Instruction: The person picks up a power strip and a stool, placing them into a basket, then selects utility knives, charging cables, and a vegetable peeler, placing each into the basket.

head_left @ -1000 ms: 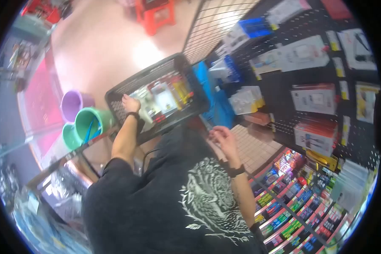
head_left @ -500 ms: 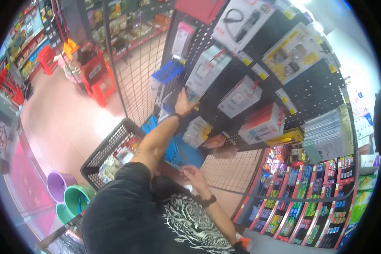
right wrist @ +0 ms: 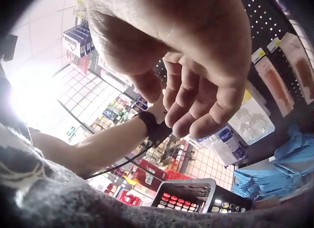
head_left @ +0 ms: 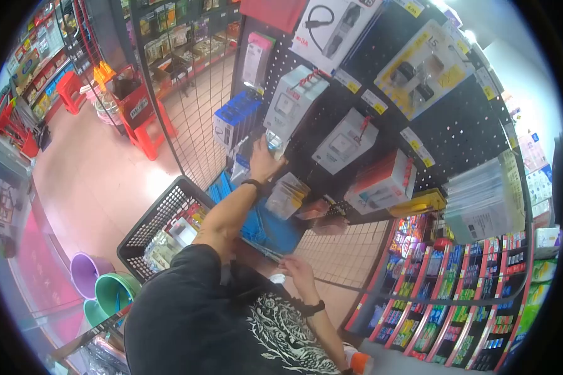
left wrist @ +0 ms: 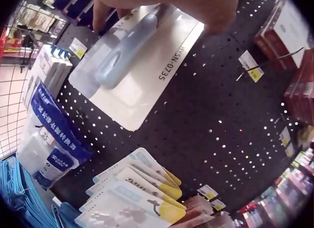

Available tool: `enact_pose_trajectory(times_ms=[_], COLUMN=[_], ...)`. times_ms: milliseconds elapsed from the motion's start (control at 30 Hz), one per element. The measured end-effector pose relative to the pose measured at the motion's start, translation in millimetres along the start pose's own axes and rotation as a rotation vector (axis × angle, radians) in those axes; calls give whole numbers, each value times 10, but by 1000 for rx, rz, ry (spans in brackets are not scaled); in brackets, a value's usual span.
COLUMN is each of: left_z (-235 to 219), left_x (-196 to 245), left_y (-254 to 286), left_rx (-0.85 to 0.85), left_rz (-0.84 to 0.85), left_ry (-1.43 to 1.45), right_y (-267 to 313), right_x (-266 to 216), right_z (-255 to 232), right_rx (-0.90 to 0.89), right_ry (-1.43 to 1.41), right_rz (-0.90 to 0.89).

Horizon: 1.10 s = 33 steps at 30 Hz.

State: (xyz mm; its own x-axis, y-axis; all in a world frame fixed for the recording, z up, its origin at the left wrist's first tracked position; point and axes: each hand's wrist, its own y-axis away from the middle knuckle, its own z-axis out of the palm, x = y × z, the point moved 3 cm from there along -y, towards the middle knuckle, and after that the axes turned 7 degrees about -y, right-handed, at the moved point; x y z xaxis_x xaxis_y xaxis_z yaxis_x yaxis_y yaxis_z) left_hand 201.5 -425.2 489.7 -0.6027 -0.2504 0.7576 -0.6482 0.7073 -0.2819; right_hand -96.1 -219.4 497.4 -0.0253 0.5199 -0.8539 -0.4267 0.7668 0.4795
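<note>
My left hand (head_left: 266,164) is raised to the black pegboard, its fingers at the top of a blister card (left wrist: 142,66) marked HYSN-0735. On the card sits a tool with a smooth grey-blue handle (left wrist: 122,53); the tool's upper end is hidden under the hand. In the left wrist view, fingers and thumb of the left hand (left wrist: 171,4) come down on both sides of the card's top edge. Low in front of the body, my right hand (head_left: 300,275) hangs with loosely curled fingers (right wrist: 189,90) and nothing in them.
Around the hand hang boxed cables (head_left: 331,28), charger packs (head_left: 294,103) and yellow-cornered cards (left wrist: 132,198) on hooks. A black basket (head_left: 131,240) with packaged goods stands at lower left, near purple (head_left: 84,275) and green (head_left: 116,294) buckets. Blue bags (head_left: 272,228) hang below.
The left hand has gone from the basket up to the pegboard and now holds the blister card. My view has swung right toward the rack; the right hand remains low, fingers still loosely curled.
</note>
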Motion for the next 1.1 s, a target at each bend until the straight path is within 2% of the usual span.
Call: enact_pose_trajectory(times_ms=[200,300,367,433,467,500,567,633,667,700,733,767,800,833,867,900,967,1033,1067,1100], left_z=[-648,-981,-1131,-1463,-1624,-1786,-2185,-2833,-2985,-3064,-3169,-3183,-3064,-2969,-2915,-2845,-2640,-2405,-2167,-1984], left_x=[-37,-15,-102,-62,-108,-224,-533,-1125,-1407,-1774,-2050,-2403,-2940,-3286,-3388,-3529,-3935,-4393,-4905,-5441], left_y=[382,480,512,545,564,589,735,1139,1293,1531,1734,1989,2344,2624,2793,2933,3348,3748,3974,4170], left_rx=[40,8,36,-9,-77,-55,-38,-73,-117,-49,-138,-147,-113,-141,-237,-240,-305,-364,-361,-564], left_rz=[158,128,138,180,115,145,84,-161,-199,-225,-375,-542,-647,-786,-915,-923,-1154,-1281,-1267,-1476], left_ry=[-51,-105,-125,-103,-131,-155,-176,-214,-243,-276,-267,-251,-368,-360,-471,-466,-461,-646,-635,-609], right_y=[-208,-292,-332,-397,-428,-451,-481,-445,-458,-475,-485,-487,-489,-503,-522,-522,-502,-493,-494,-494], right_x=[26,12,-5,4,8,40,55,-2,4,19,35,51,57,73,88,103,101,96,139,203], right_z=[147,280,385,486,527,580,667,835,850,871,889,910,922,956,997,1026,1046,1144,1169,1166], right_rx=[-113,-157,-190,-210,-226,-247,-291,-244,-252,-241,-228,-232,-229,-228,-232,-266,-295,-315,-308,-342], right_ry=[4,37,48,78,90,103,147,103,106,126,148,156,176,196,204,228,267,299,302,274], right_rz=[59,102,98,114,99,96,50,115,136,148,159,171,187,199,205,210,218,204,188,176])
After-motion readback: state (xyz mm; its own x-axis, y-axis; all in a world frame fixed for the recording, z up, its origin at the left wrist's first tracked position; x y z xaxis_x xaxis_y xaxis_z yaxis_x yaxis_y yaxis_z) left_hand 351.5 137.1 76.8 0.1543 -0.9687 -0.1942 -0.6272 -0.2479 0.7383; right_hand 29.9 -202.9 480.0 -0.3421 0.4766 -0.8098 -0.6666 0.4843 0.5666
